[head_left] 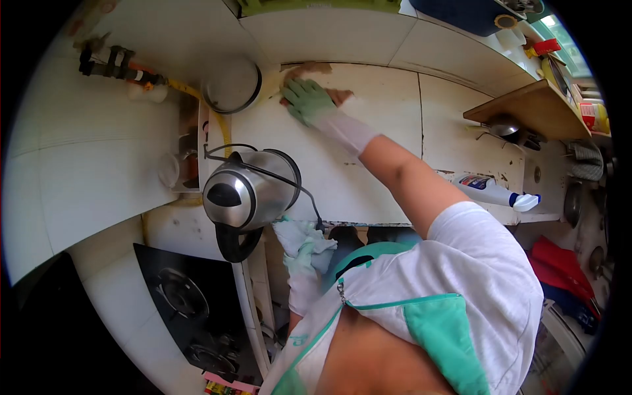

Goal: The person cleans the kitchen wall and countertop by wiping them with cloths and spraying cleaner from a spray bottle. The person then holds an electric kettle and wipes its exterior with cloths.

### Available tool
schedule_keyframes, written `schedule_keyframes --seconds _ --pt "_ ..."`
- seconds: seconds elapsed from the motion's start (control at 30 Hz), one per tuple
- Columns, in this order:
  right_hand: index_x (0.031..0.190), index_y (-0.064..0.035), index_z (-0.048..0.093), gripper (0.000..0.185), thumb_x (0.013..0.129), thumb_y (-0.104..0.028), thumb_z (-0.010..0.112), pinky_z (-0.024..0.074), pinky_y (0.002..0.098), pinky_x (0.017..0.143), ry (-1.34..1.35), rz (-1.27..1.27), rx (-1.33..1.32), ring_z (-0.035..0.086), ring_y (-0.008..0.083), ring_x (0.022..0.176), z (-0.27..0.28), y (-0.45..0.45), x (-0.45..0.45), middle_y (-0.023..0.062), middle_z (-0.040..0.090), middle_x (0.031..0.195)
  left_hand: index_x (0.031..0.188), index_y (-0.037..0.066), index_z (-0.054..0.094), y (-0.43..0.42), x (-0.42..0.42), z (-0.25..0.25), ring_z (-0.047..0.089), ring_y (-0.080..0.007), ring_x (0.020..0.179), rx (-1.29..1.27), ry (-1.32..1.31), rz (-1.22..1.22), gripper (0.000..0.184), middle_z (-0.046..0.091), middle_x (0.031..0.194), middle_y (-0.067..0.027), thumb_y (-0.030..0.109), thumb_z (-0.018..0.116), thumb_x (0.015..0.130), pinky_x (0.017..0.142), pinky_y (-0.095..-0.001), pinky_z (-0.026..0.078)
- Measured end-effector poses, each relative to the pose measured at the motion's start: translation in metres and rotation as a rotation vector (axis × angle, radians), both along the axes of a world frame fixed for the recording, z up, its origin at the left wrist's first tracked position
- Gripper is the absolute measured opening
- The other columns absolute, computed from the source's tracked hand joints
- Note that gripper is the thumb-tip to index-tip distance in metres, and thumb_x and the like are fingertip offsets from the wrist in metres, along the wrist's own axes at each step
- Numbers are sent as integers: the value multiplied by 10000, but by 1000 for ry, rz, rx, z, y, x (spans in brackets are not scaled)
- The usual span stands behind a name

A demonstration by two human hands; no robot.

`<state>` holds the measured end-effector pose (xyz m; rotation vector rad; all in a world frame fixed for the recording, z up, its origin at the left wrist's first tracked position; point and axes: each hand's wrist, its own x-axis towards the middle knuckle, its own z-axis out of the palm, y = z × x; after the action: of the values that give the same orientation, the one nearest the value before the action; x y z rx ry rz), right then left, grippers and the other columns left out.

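Observation:
My right hand, in a green glove with a pale cuff, presses on the white counter near the back wall. Under its fingers is a bunched brown cloth, mostly covered by the hand. Lower down, by the counter's front edge, my left hand is gloved too and closed around a crumpled pale cloth. Just left of that cloth is a steel electric kettle with a black handle, its black cord draped over it.
A round lid-like pan stands at the back left. A black gas hob lies at lower left. On the right, a white spray bottle lies on its side below a wooden shelf. The counter spans the middle.

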<state>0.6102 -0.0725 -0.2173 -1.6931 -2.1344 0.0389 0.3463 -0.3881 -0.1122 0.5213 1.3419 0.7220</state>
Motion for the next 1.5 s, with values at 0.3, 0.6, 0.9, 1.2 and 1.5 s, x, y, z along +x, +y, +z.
schedule_keyframes --seconds 0.3,0.6,0.9,1.2,1.5 --pt "1321 -156 509 405 965 -335 433 255 423 1097 19 -163 -111 395 223 1327 3 32 15 39 472 1410 1384 -38 442 9 8 -6 585 -222 1136 1 21 -57 498 572 1286 -135 9 551 901 985 -328 460" --pt "1340 -108 490 477 974 -399 394 317 466 1032 -97 -704 -134 414 282 1300 9 -89 173 92 490 1390 1377 -43 449 29 33 -16 585 -222 1138 88 -35 -119 494 574 1285 -138 -2 550 896 983 -328 461" --pt "1342 -109 497 500 926 -383 456 359 470 1003 -163 -988 -43 453 329 1263 -15 -129 195 138 486 1399 1371 -48 456 23 23 -11 585 -222 1140 102 -49 -137 489 575 1284 -141 -12 548 891 981 -327 463" --pt "1324 -126 483 516 867 -356 549 329 479 1013 -27 -187 2 430 302 1270 -10 -77 -29 125 463 1384 1364 -54 464 25 10 -3 585 -222 1142 125 -7 -158 485 577 1283 -144 -23 546 887 979 -327 464" --pt "1133 -121 562 368 859 -365 532 415 427 865 -178 -609 2 506 235 1070 14 -158 101 84 530 1164 1357 -59 471 38 24 -6 584 -221 1144 186 -9 -185 481 579 1282 -147 -33 545 882 976 -326 465"
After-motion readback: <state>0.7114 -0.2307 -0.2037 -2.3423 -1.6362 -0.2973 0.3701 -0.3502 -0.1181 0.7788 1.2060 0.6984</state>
